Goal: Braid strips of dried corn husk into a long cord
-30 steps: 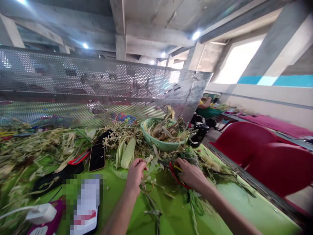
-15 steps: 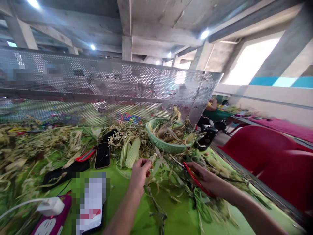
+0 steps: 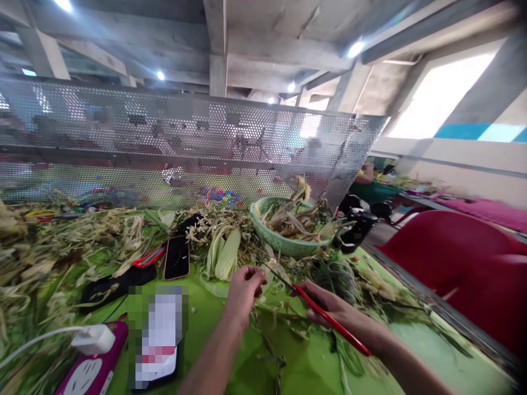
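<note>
My left hand (image 3: 246, 291) is closed in a pinch over the green tabletop. A pale piece of corn husk (image 3: 269, 263) shows at its fingertips. My right hand (image 3: 329, 307) grips a pair of scissors (image 3: 349, 333) with red handles. Its blades point left, their tips close beside the left fingertips and the husk piece; whether they touch it I cannot tell. Behind my left hand lies a bundle of light green corn husks (image 3: 227, 255). Past the scissors stands a green plastic basket (image 3: 284, 244) heaped with dry husks.
Husk scraps (image 3: 99, 236) cover the table's left and back. A dark phone (image 3: 177, 258), a red-edged tool (image 3: 150, 255), a blurred-out device (image 3: 160, 340) and a purple power strip (image 3: 93, 365) lie at left. A perforated metal screen (image 3: 197, 142) stands behind; a red chair (image 3: 448, 258) is at right.
My right hand has brought the scissors leftward, so the blade tips are now at the left fingertips. The left hand keeps its pinch. The whole view has shifted slightly.
</note>
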`<action>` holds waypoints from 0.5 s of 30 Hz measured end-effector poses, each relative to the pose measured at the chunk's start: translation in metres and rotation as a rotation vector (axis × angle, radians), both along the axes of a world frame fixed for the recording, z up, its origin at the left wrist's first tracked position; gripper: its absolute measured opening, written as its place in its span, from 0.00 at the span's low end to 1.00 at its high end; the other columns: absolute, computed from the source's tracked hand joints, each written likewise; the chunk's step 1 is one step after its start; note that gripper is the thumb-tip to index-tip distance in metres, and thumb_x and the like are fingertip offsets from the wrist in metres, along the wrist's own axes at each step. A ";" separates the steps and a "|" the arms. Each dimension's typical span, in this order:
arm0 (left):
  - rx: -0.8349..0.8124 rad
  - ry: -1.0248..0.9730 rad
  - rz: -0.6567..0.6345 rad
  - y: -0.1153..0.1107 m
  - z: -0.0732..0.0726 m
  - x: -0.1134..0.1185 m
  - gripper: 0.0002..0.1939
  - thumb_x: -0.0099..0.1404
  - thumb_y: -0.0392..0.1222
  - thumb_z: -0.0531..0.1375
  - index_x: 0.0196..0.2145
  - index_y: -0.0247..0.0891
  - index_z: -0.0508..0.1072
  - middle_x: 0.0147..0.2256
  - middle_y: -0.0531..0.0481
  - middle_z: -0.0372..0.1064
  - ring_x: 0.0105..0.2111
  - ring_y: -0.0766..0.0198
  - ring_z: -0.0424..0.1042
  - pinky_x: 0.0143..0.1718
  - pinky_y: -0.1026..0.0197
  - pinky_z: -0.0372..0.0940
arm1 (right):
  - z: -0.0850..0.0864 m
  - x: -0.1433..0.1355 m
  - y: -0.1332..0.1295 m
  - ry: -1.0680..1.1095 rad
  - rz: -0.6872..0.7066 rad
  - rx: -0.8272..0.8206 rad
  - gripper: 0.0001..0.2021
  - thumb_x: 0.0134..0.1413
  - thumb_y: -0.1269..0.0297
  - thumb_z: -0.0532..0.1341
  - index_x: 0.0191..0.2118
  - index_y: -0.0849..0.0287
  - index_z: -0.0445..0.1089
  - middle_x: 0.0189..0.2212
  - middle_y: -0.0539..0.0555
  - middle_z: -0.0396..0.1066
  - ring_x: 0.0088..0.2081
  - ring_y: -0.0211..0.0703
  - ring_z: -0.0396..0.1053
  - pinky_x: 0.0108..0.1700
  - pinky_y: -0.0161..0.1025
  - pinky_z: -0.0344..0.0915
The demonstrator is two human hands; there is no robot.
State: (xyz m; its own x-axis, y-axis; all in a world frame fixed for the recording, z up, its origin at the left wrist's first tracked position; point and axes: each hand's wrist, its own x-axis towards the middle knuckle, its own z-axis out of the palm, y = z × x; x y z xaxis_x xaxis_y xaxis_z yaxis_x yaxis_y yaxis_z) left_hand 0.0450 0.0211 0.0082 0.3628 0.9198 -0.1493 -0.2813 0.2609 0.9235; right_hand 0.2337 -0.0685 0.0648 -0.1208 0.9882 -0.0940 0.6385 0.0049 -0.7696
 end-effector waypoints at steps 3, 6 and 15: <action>0.014 0.001 -0.031 -0.001 -0.002 0.001 0.13 0.54 0.48 0.62 0.30 0.34 0.71 0.26 0.51 0.68 0.23 0.71 0.61 0.27 0.66 0.56 | -0.005 -0.001 0.004 0.061 0.070 -0.039 0.24 0.52 0.51 0.59 0.52 0.57 0.65 0.41 0.55 0.69 0.43 0.49 0.66 0.45 0.40 0.63; 0.017 -0.002 -0.029 0.000 -0.003 0.002 0.13 0.53 0.48 0.63 0.29 0.34 0.70 0.25 0.51 0.67 0.23 0.71 0.61 0.26 0.66 0.56 | -0.011 -0.001 0.009 0.075 0.069 -0.009 0.22 0.52 0.51 0.60 0.49 0.58 0.68 0.39 0.54 0.69 0.40 0.48 0.66 0.42 0.39 0.63; -0.011 -0.023 0.011 0.001 0.002 0.001 0.15 0.49 0.49 0.65 0.27 0.35 0.71 0.24 0.52 0.67 0.23 0.70 0.62 0.25 0.68 0.56 | -0.029 0.006 0.012 0.002 -0.048 0.038 0.20 0.49 0.49 0.59 0.42 0.59 0.70 0.33 0.54 0.72 0.35 0.48 0.68 0.35 0.37 0.64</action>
